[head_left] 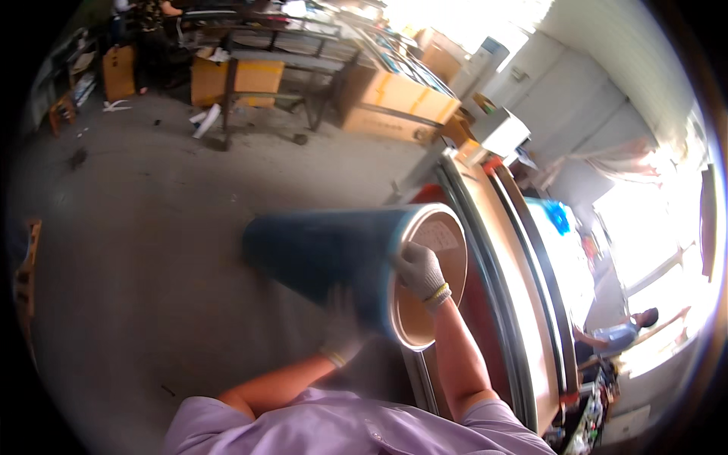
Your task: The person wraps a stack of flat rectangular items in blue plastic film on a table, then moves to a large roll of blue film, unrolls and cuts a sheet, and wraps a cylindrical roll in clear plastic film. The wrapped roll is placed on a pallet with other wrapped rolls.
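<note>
Two gloved hands carry a big blue roll (326,254) above the floor (152,227): right hand (419,271) grips its near end rim, left hand (341,327) presses flat, blurred, against its side, beside the long bench (523,303) on the right.

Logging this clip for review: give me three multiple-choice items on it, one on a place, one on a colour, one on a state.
1. Where does the right hand rest?
A. on the roll's open end
B. on the floor
C. on a cardboard box

2. What colour is the big roll?
A. red
B. blue
C. yellow

3. How are the hands dressed?
A. bare
B. in rubber gauntlets
C. in knit gloves

Key: 1 A, its fingers hook the end's rim; 2 B, its side shows dark blue; 3 C, pale knit cuffs show on the right hand and left hand.
</note>
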A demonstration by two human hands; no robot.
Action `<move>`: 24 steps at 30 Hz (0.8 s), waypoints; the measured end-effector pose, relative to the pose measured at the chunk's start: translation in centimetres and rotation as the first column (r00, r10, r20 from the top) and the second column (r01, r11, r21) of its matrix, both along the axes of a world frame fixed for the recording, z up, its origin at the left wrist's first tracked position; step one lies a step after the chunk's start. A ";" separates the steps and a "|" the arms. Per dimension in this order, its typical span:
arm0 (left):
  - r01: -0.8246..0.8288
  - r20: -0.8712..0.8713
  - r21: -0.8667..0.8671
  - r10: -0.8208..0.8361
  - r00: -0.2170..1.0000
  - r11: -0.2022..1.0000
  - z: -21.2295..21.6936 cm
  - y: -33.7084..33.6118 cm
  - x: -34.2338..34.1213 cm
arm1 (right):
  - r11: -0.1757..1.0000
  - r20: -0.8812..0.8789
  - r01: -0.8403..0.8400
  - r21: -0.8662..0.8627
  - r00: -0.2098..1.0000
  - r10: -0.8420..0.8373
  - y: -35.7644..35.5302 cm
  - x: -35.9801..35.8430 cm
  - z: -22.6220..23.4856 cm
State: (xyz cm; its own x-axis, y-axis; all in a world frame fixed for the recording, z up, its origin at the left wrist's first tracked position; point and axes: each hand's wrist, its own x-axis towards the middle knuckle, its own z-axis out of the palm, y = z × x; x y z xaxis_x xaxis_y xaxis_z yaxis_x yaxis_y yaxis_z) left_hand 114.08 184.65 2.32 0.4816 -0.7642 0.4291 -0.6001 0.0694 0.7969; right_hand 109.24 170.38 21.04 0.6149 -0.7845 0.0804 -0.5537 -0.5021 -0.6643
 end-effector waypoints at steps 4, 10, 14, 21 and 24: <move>-0.201 0.389 -0.060 0.208 0.898 0.978 4.0 -4.9 5.5 | 0.947 -0.213 -0.252 -0.198 0.954 0.209 -2.5 8.0 3.6; -0.558 0.265 -0.150 0.577 0.773 0.816 7.5 -11.3 10.5 | 0.679 -0.253 -0.646 -0.349 0.763 0.596 -7.9 17.9 5.4; -0.682 0.141 -0.079 0.685 0.715 0.727 9.2 -12.5 14.9 | 0.469 -0.259 -0.722 -0.508 0.648 0.716 -11.5 23.3 3.3; -0.639 0.366 -0.380 0.743 0.560 0.669 18.9 -9.1 25.2 | 0.229 -0.298 -0.838 -0.495 0.411 0.862 -11.7 25.5 5.4; -0.589 0.555 -0.478 0.744 0.372 0.651 21.3 -7.5 28.3 | 0.000 -0.269 -0.816 -0.578 0.190 0.944 -10.4 28.1 6.9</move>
